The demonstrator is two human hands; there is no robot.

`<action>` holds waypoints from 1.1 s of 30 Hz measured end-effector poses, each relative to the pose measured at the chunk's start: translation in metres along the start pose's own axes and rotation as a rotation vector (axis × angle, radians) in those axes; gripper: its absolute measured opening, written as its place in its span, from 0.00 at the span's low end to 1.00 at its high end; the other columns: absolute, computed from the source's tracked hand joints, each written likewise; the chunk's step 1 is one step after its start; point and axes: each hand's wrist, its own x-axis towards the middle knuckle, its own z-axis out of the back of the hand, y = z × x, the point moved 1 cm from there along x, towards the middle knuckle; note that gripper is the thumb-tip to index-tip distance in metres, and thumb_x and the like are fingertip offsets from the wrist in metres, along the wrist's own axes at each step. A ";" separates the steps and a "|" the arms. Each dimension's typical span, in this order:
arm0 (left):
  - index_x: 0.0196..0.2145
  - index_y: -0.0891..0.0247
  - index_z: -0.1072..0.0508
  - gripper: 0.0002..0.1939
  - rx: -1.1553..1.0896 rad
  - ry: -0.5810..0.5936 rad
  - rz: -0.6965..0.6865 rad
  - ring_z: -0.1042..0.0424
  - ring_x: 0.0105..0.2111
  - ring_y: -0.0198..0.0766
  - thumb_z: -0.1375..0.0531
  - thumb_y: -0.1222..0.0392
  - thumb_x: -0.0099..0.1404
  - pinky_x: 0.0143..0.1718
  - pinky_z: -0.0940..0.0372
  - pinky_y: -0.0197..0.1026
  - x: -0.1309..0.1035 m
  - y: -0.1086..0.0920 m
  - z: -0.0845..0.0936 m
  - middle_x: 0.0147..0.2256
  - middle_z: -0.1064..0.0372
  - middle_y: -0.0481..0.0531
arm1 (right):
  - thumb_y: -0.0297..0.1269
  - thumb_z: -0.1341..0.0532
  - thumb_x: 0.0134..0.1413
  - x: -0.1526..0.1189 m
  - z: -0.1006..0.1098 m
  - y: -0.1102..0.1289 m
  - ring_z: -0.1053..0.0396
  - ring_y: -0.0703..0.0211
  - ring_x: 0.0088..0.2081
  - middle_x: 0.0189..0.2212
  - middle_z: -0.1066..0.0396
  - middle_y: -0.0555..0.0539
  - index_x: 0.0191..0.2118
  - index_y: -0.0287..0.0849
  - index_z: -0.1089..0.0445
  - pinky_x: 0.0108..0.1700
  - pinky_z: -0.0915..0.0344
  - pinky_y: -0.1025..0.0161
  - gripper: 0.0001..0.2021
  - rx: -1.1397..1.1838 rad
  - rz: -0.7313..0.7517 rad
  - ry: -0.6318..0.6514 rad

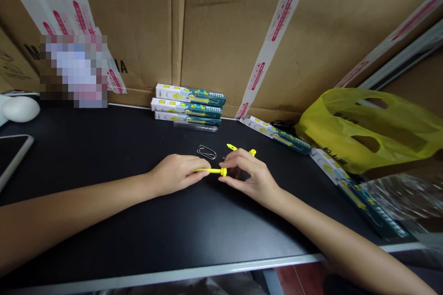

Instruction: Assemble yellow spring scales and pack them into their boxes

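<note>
My left hand (182,173) is closed in a pinch on a thin yellow plastic rod (215,171), held level above the black table. The rod's wider, ringed end points right, toward my right hand (252,175). Thumb and forefinger of that hand curl around the ringed end; its other fingers are bent behind. Just beyond the hands lie bent metal wire hooks (206,152). A small yellow plastic piece (231,147) and another yellow part (253,152) show past my right fingers, which partly cover them.
Three spring scale boxes (188,106) are stacked at the back, with a clear tube (195,126) before them. Single boxes (277,134) (356,193) lie to the right, beside a yellow plastic bag (332,115). A tablet-like device (14,154) rests at left. Cardboard (214,32) stands behind.
</note>
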 end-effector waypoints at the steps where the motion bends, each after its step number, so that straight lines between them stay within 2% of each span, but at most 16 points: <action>1: 0.41 0.62 0.28 0.11 -0.001 -0.010 -0.001 0.26 0.33 0.32 0.49 0.58 0.70 0.34 0.37 0.32 0.000 0.000 0.000 0.36 0.25 0.48 | 0.37 0.36 0.54 0.000 0.001 0.000 0.32 0.61 0.32 0.37 0.30 0.43 0.41 0.42 0.31 0.28 0.32 0.64 0.09 0.005 0.002 0.006; 7: 0.41 0.62 0.28 0.10 0.039 -0.083 0.002 0.28 0.28 0.29 0.48 0.59 0.70 0.29 0.39 0.31 0.000 -0.002 0.002 0.34 0.25 0.46 | 0.33 0.37 0.55 0.003 0.010 0.006 0.31 0.65 0.30 0.35 0.30 0.48 0.43 0.42 0.34 0.32 0.31 0.66 0.10 0.214 -0.187 0.065; 12: 0.41 0.61 0.28 0.12 0.113 -0.032 -0.038 0.28 0.29 0.30 0.50 0.57 0.71 0.30 0.40 0.32 -0.002 -0.003 0.000 0.32 0.26 0.46 | 0.37 0.39 0.58 0.002 0.005 0.012 0.34 0.66 0.28 0.30 0.32 0.52 0.43 0.43 0.40 0.29 0.37 0.68 0.10 0.407 -0.315 0.160; 17: 0.43 0.61 0.31 0.10 0.074 0.035 -0.079 0.27 0.28 0.30 0.49 0.57 0.70 0.28 0.39 0.32 -0.002 -0.008 -0.002 0.36 0.25 0.48 | 0.38 0.43 0.61 -0.002 -0.009 0.014 0.36 0.65 0.28 0.28 0.33 0.53 0.46 0.45 0.45 0.31 0.39 0.66 0.11 0.429 -0.293 0.221; 21: 0.43 0.62 0.36 0.11 0.029 0.078 -0.029 0.27 0.24 0.33 0.44 0.56 0.64 0.23 0.41 0.33 -0.001 -0.013 -0.005 0.31 0.26 0.46 | 0.36 0.42 0.60 -0.003 -0.021 0.015 0.37 0.65 0.28 0.27 0.35 0.54 0.45 0.45 0.47 0.34 0.40 0.65 0.12 0.430 -0.264 0.223; 25: 0.44 0.60 0.37 0.15 0.035 0.114 -0.019 0.27 0.25 0.34 0.43 0.51 0.63 0.24 0.41 0.33 -0.001 -0.013 -0.005 0.29 0.27 0.45 | 0.38 0.42 0.60 -0.002 -0.026 0.017 0.38 0.65 0.28 0.27 0.35 0.55 0.44 0.46 0.48 0.34 0.39 0.65 0.13 0.457 -0.279 0.224; 29: 0.44 0.59 0.34 0.12 0.042 0.076 0.006 0.30 0.23 0.30 0.45 0.51 0.66 0.26 0.41 0.32 -0.001 -0.010 -0.003 0.34 0.26 0.46 | 0.40 0.41 0.60 -0.002 -0.023 0.015 0.37 0.65 0.30 0.29 0.34 0.53 0.47 0.46 0.48 0.34 0.40 0.65 0.15 0.463 -0.285 0.201; 33: 0.44 0.59 0.34 0.11 -0.038 0.027 0.140 0.32 0.22 0.29 0.44 0.54 0.66 0.26 0.42 0.32 0.001 -0.008 0.001 0.33 0.28 0.44 | 0.42 0.42 0.60 -0.003 -0.018 0.006 0.39 0.65 0.27 0.27 0.36 0.53 0.47 0.45 0.45 0.28 0.43 0.67 0.14 0.434 -0.333 0.115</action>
